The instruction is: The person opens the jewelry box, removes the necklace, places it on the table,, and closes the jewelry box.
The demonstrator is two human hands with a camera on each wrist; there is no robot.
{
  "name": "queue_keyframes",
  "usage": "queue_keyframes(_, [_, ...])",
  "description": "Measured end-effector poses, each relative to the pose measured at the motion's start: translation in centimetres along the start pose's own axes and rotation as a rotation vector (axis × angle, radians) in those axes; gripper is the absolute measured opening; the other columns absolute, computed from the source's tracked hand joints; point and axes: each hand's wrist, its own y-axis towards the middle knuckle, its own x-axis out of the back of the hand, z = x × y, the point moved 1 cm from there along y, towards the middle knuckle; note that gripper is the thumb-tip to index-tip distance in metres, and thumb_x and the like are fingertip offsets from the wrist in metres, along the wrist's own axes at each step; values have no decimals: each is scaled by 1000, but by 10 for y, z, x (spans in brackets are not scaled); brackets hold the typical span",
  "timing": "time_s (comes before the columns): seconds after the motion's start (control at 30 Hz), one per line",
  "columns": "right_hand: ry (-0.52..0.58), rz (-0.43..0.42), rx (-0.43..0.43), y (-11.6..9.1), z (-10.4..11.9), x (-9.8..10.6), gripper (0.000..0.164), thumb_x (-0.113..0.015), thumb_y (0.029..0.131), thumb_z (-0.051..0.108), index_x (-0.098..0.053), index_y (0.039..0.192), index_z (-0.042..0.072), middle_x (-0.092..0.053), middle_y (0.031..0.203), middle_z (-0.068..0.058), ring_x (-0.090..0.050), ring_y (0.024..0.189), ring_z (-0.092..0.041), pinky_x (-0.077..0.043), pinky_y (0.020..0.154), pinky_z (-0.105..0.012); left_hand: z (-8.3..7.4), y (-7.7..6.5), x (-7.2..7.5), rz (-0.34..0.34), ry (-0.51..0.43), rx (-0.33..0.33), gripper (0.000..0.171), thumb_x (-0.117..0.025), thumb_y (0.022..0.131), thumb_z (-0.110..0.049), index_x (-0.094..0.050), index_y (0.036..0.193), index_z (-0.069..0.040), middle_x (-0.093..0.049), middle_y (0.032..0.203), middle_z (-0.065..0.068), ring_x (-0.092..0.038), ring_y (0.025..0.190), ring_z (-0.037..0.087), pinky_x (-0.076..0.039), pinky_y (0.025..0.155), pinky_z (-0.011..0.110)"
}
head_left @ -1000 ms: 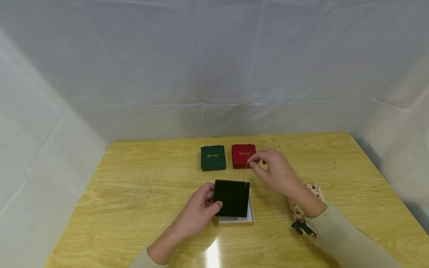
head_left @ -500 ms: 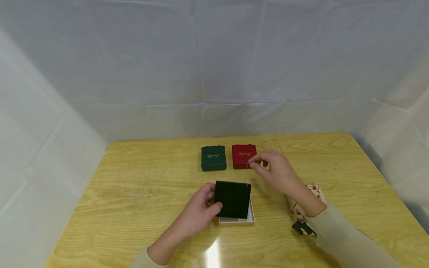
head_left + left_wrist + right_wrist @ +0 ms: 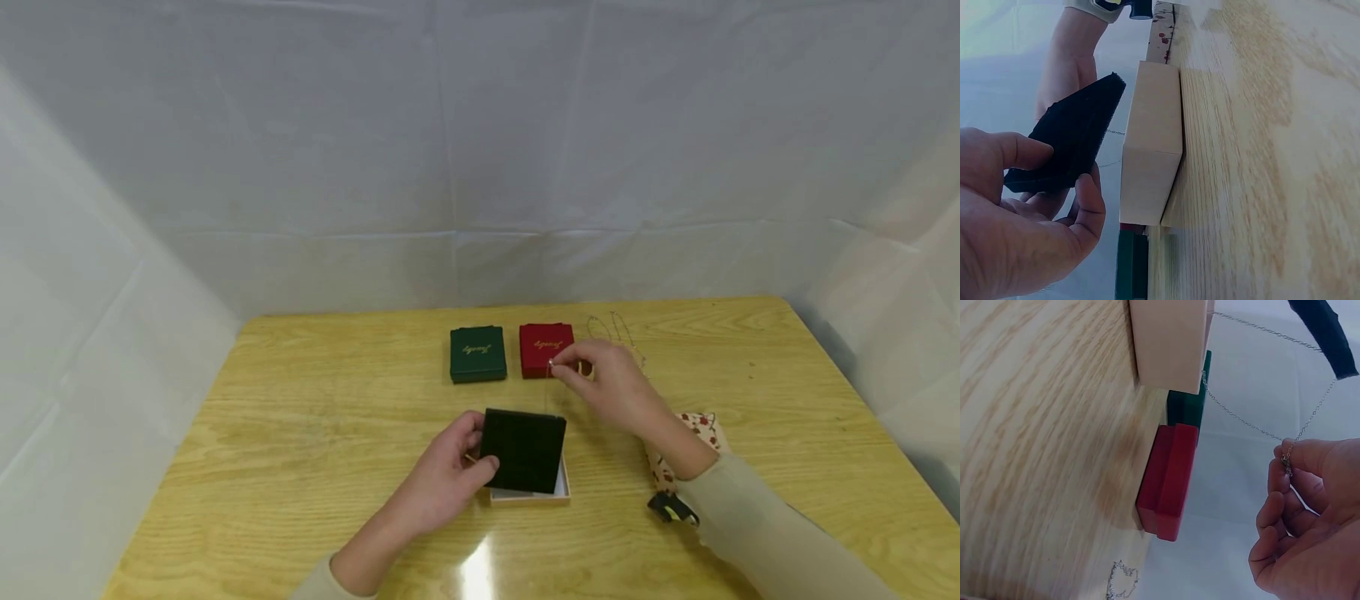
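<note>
My left hand [image 3: 448,479] holds a square black pad [image 3: 522,450] by its left edge, thumb on the face and fingers behind. The pad is tilted above an open, pale shallow box [image 3: 531,499] and hides most of its inside. Above the pad's far right corner, my right hand [image 3: 611,387] pinches the clasp end of a thin silver chain necklace [image 3: 1244,420] between thumb and index finger. One strand runs from that pinch to the pad's corner. In the right wrist view another strand slants down to the pale box [image 3: 1169,347].
A green jewelry box [image 3: 478,354] and a red jewelry box [image 3: 546,346] stand behind the pad. Another thin chain [image 3: 622,329] lies at the back right, partly behind my right hand. Under my right forearm is a flower-patterned item [image 3: 701,427], partly covered.
The pad has shifted slightly right and toward me in my left hand. My right hand, still pinching the chain, has drifted slightly left in the last half second.
</note>
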Motion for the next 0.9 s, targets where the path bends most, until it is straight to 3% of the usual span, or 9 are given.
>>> queue_keyframes(0.67, [14, 31, -45, 5, -4, -4, 10, -64, 93, 26, -70, 96, 19, -62, 88, 11, -53, 77, -12, -48, 64, -30, 0, -1, 1, -7, 24, -2, 27, -55, 93, -7, -51, 119, -11, -67, 102, -1, -60, 90, 19, -52, 76, 31])
queue_keyframes(0.9, [-12, 37, -49, 3, -1, 2, 12, -63, 94, 26, -71, 98, 18, -63, 91, 11, -53, 80, -13, -47, 66, -30, 0, -1, 3, -44, 34, 21, 30, -56, 94, -9, -49, 123, -9, -67, 105, 0, -58, 92, 19, -51, 78, 32])
